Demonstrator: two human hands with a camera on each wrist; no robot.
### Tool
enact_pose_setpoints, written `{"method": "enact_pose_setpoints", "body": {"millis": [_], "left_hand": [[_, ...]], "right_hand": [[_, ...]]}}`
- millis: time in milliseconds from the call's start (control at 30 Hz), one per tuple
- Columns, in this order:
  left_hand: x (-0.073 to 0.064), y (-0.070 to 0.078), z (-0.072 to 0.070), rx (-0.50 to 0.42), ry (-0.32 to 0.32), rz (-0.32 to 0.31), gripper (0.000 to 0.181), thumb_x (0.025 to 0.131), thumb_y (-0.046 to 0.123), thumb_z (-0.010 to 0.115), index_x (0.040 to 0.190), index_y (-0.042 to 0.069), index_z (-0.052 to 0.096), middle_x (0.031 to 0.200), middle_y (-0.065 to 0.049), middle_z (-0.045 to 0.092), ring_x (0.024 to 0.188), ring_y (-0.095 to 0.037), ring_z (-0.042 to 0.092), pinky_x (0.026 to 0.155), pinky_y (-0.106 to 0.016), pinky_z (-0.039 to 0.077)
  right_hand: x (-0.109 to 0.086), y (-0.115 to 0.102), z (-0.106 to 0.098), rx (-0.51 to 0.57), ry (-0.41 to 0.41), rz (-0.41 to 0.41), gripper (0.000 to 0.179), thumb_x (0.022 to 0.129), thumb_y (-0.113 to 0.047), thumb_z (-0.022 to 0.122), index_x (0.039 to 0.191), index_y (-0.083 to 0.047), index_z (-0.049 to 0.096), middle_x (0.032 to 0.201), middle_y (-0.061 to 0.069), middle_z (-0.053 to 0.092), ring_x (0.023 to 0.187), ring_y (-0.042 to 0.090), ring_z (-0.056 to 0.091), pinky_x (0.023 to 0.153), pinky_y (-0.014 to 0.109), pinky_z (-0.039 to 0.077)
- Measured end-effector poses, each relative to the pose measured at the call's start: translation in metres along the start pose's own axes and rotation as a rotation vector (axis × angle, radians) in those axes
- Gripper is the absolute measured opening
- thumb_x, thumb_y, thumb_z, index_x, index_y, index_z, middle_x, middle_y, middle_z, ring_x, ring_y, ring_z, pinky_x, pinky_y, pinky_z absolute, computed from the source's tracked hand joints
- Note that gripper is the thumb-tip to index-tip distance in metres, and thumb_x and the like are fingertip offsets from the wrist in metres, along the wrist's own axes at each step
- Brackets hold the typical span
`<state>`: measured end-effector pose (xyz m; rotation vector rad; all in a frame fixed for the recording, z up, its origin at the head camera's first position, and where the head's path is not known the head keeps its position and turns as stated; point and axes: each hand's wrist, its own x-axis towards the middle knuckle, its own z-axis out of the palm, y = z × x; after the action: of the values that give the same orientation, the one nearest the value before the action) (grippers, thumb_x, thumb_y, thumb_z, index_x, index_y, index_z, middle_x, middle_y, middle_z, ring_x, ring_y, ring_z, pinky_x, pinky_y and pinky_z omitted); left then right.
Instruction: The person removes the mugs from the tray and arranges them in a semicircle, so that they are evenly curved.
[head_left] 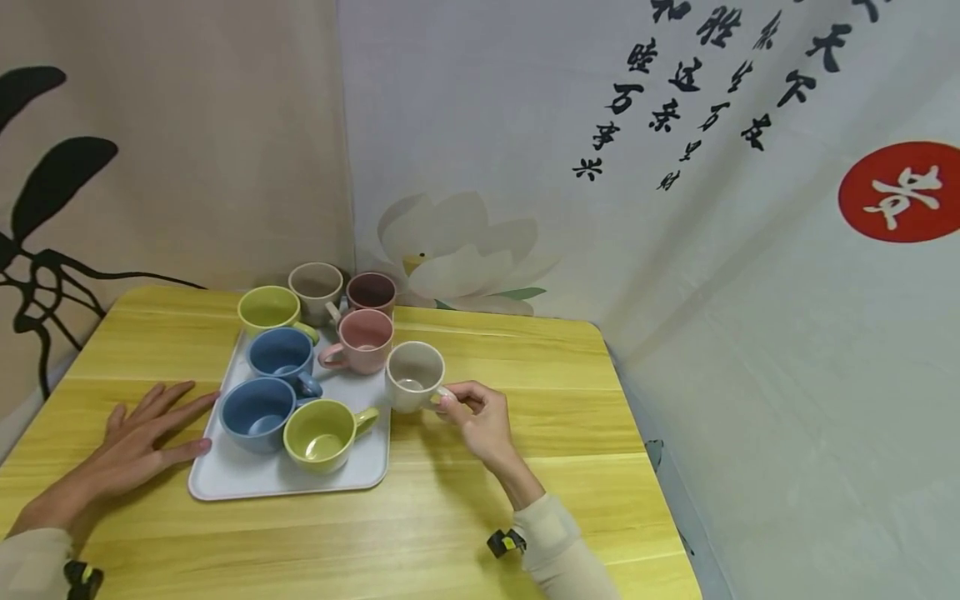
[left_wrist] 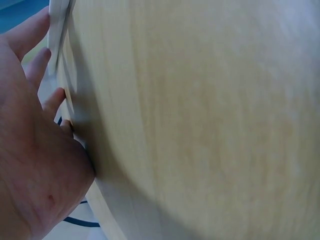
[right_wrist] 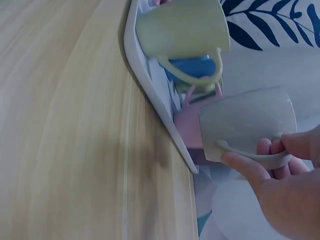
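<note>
My right hand (head_left: 483,421) pinches the handle of a light grey mug (head_left: 415,375) at the tray's right edge. The right wrist view shows the thumb and fingers about the handle of this upright grey mug (right_wrist: 247,125), which appears raised off the table. On the left, my left hand (head_left: 142,446) lies with fingers spread, fingertips touching the rim of the white tray (head_left: 288,487). Standing on the tray are two blue cups (head_left: 258,417), a yellow-green cup (head_left: 322,433) in front, another yellow-green cup (head_left: 268,310) behind, and a pink cup (head_left: 366,342).
At the back of the tray stand a grey-beige cup (head_left: 315,287) and a dark maroon cup (head_left: 372,292). The wooden table (head_left: 540,367) reaches to a printed cloth backdrop (head_left: 487,125) behind and another cloth on the right.
</note>
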<state>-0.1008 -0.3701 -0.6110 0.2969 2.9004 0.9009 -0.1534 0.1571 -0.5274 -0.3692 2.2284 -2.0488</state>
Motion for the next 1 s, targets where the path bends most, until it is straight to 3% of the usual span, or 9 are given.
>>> {"method": "enact_pose_setpoints", "body": {"millis": [200, 400, 567, 733, 933, 1000], "left_hand": [[0.0, -0.002, 0.001, 0.005, -0.001, 0.004, 0.081, 0.111, 0.046, 0.066, 0.18, 0.019, 0.032, 0.184, -0.039, 0.014, 0.168, -0.071, -0.01, 0.12, -0.093, -0.025], [0.0, -0.002, 0.0, 0.004, 0.006, 0.014, 0.081, 0.111, 0.045, 0.066, 0.179, 0.018, 0.033, 0.183, -0.039, 0.015, 0.168, -0.072, -0.008, 0.12, -0.093, -0.024], [-0.001, 0.0, -0.001, -0.003, -0.017, -0.002, 0.081, 0.111, 0.047, 0.066, 0.179, 0.018, 0.032, 0.183, -0.04, 0.014, 0.168, -0.072, -0.01, 0.12, -0.092, -0.026], [-0.001, 0.001, -0.002, -0.006, -0.029, -0.012, 0.081, 0.112, 0.047, 0.065, 0.179, 0.018, 0.032, 0.183, -0.04, 0.013, 0.167, -0.073, -0.011, 0.119, -0.093, -0.026], [-0.001, 0.002, -0.002, 0.005, -0.031, -0.02, 0.081, 0.112, 0.048, 0.065, 0.179, 0.017, 0.032, 0.183, -0.04, 0.012, 0.167, -0.073, -0.012, 0.12, -0.093, -0.026], [-0.001, 0.002, -0.002, 0.007, -0.027, -0.019, 0.081, 0.112, 0.048, 0.064, 0.179, 0.017, 0.032, 0.183, -0.041, 0.012, 0.167, -0.073, -0.011, 0.12, -0.092, -0.027]], "right_hand": [[-0.006, 0.003, -0.023, -0.015, 0.045, 0.017, 0.02, 0.107, 0.0, 0.073, 0.124, 0.013, 0.075, 0.128, 0.043, 0.071, 0.107, 0.031, 0.082, 0.095, 0.037, 0.071], [-0.011, 0.007, -0.045, 0.024, 0.094, 0.036, 0.021, 0.107, 0.007, 0.069, 0.126, 0.016, 0.071, 0.132, 0.049, 0.064, 0.103, 0.025, 0.081, 0.098, 0.038, 0.07], [-0.016, 0.011, -0.063, 0.039, 0.186, 0.08, 0.02, 0.106, 0.009, 0.07, 0.125, 0.014, 0.072, 0.128, 0.045, 0.067, 0.101, 0.025, 0.08, 0.097, 0.04, 0.071], [-0.022, 0.017, -0.079, 0.067, 0.289, 0.103, 0.021, 0.107, 0.006, 0.071, 0.125, 0.014, 0.073, 0.117, 0.036, 0.072, 0.102, 0.033, 0.08, 0.097, 0.043, 0.071], [-0.027, 0.022, -0.094, 0.099, 0.426, 0.111, 0.027, 0.107, 0.004, 0.071, 0.129, 0.02, 0.068, 0.106, 0.018, 0.075, 0.097, 0.023, 0.08, 0.099, 0.043, 0.071], [-0.028, 0.023, -0.098, 0.117, 0.484, 0.11, 0.026, 0.107, 0.006, 0.07, 0.129, 0.02, 0.068, 0.105, 0.017, 0.075, 0.095, 0.021, 0.081, 0.099, 0.043, 0.071]]}}
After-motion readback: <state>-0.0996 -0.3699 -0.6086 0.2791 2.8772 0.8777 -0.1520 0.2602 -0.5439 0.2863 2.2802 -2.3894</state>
